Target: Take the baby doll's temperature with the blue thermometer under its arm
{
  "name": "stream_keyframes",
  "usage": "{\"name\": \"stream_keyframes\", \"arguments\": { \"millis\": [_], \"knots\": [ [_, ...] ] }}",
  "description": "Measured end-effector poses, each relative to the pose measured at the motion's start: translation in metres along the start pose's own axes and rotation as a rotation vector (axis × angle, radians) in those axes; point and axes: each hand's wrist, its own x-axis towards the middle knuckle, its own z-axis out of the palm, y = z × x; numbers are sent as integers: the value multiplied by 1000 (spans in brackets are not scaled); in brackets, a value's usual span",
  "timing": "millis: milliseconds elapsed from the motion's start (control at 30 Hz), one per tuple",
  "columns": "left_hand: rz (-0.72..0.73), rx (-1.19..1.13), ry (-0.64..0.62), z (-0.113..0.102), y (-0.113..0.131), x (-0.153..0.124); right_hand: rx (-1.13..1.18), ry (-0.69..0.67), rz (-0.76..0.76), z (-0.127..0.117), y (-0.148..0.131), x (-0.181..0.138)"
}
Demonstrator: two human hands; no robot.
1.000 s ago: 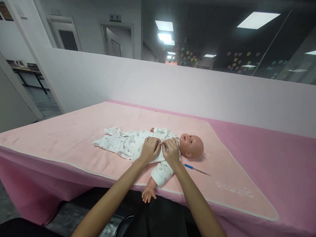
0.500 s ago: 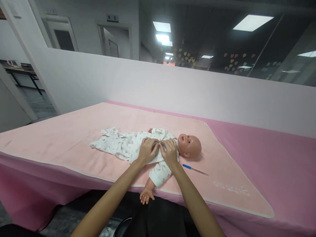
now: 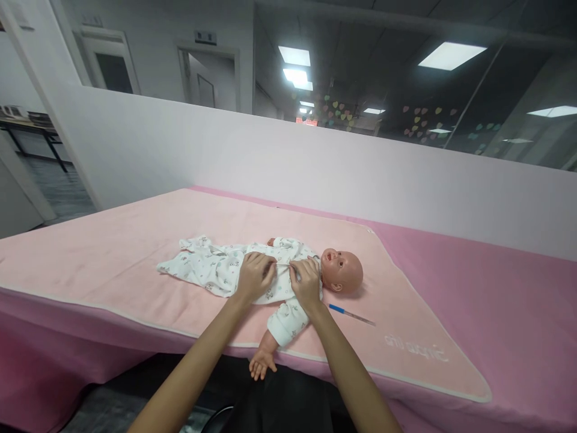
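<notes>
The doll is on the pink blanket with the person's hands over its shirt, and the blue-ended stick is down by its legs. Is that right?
Almost! The head camera's view shows the blue-ended stick near the doll's head, not by its legs. The doll is on the pink blanket with the person's left hand and right hand over its shirt.

Across the far side runs a long white partition wall (image 3: 288, 153), dark glass panel (image 3: 356, 36) right above it! Pastel heart-shaped stickers (image 3: 424, 119) dot the right, bright rectangular ceiling light (image 3: 452, 56) beyond, and far left, a black-legged table (image 3: 27, 125).
</notes>
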Motion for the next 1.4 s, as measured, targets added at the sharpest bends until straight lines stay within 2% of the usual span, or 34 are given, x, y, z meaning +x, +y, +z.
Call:
{"name": "stream_keyframes", "arguments": {
  "millis": [100, 200, 500, 1000, 1200, 1400],
  "knots": [
    [-4, 27, -16, -8, -15, -6, -5, -5, 0, 0, -1, 0],
    [-40, 39, -35, -13, -20, -12, 2, 0, -5, -1, -2, 0],
    [-103, -48, -45, -12, -9, -15, 10, 0, 22, -2, -2, -1],
    [-33, 20, -4, -9, -15, -15, -24, 2, 15, -1, -2, 1],
    [26, 68, -40, -11, -11, -14, -23, 10, 12, -1, -2, 1],
    [22, 79, -41, -10, -9, -14, -15, 20, 14, -2, -2, 1]
  ]
}}
